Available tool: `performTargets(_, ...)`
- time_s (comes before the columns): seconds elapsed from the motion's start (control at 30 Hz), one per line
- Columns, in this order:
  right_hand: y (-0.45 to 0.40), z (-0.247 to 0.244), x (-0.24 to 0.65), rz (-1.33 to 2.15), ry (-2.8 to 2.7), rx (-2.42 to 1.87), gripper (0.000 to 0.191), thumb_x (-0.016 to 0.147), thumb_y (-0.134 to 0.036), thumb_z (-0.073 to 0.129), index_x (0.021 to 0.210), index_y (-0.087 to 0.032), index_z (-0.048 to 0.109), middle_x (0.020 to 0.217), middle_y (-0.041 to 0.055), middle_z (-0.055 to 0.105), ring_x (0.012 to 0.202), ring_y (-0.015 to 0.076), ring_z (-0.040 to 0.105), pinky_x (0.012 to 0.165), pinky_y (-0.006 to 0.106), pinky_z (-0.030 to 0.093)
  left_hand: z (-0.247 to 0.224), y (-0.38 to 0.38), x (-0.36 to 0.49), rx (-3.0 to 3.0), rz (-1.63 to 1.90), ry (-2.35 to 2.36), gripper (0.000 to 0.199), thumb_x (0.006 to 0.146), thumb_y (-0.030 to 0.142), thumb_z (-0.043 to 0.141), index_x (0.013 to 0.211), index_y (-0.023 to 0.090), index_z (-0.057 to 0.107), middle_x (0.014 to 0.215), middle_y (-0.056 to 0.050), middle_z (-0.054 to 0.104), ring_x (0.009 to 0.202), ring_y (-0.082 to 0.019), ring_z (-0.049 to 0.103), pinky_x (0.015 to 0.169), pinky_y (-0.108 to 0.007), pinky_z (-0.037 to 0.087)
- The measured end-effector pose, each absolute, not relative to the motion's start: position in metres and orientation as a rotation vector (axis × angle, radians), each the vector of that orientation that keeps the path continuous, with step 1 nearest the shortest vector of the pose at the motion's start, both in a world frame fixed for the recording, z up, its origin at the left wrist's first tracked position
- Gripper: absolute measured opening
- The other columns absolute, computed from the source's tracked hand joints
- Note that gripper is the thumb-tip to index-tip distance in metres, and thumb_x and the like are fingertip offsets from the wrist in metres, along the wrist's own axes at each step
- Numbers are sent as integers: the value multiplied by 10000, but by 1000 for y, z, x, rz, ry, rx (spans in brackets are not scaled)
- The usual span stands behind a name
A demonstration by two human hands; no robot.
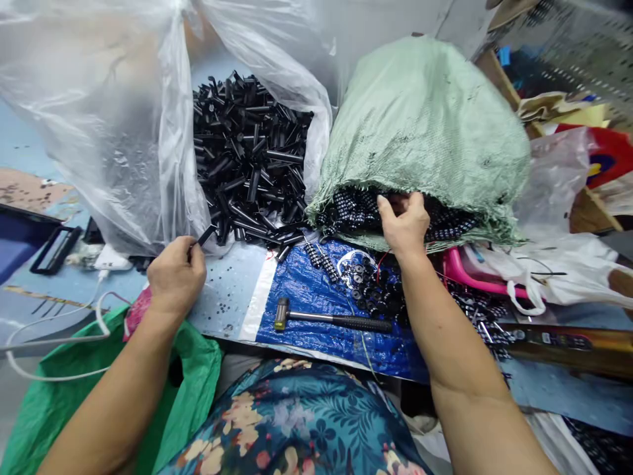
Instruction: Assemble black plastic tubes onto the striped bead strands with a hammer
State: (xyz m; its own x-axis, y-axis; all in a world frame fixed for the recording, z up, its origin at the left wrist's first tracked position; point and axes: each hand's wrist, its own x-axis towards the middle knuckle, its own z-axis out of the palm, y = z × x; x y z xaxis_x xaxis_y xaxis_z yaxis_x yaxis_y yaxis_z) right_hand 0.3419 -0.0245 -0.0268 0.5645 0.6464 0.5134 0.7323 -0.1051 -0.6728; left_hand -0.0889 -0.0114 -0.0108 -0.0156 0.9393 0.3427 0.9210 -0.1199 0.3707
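My left hand [177,276] is closed on a short black plastic tube [206,235], which sticks out past the fingertips by the edge of a clear plastic bag [174,132]. To its right, a heap of similar black tubes [252,142] spills from the bag's opening. My right hand [406,221] reaches into the mouth of a pale green woven sack [425,119], thumb and fingers apart. Inside the sack lie many black pieces with rows of white dots [352,206]. The tips of some right fingers are hidden among them.
A hammer [336,320] with a black grip lies on a blue sheet [306,290]. Behind it are black round parts [363,280] and dotted black pieces [321,260]. A green bag [198,363] hangs at the left, near a white cable [99,316]. Pink plastic [457,270] lies right.
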Motion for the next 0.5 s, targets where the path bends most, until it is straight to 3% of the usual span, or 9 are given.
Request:
performTargets(0.1,-10,-27,346,-187,-1092,-1873,326,811,-503,696,865,-202,582,843,128,724,754,266,676,831,498,542,-13,-16,-90,1858,1288,1856,128,844,315,646,927,219,660,859,-6,656,835,-225,624,792,-346,453)
performTargets(0.2,-29,-27,352,-113,-1136,-1849,339,813,-452,694,1002,-183,612,866,101,725,733,230,675,801,450,558,-14,-15,-83,1391,1460,1669,179,724,277,740,868,212,656,746,22,609,662,-145,556,647,-291,435)
performTargets(0.33,-85,-33,343,253,-1196,-1753,491,803,-476,725,1187,-201,591,908,58,726,755,193,686,745,374,575,-9,-18,-59,1068,1473,1407,229,585,207,769,784,190,657,711,35,605,605,-94,502,586,-245,407)
performTargets(0.5,-151,-46,291,767,-972,-1405,519,843,-502,689,1265,-236,546,908,49,705,725,184,678,646,335,570,0,-39,-15,968,1196,1032,213,663,208,700,838,192,580,822,-6,721,826,-165,691,753,-286,535)
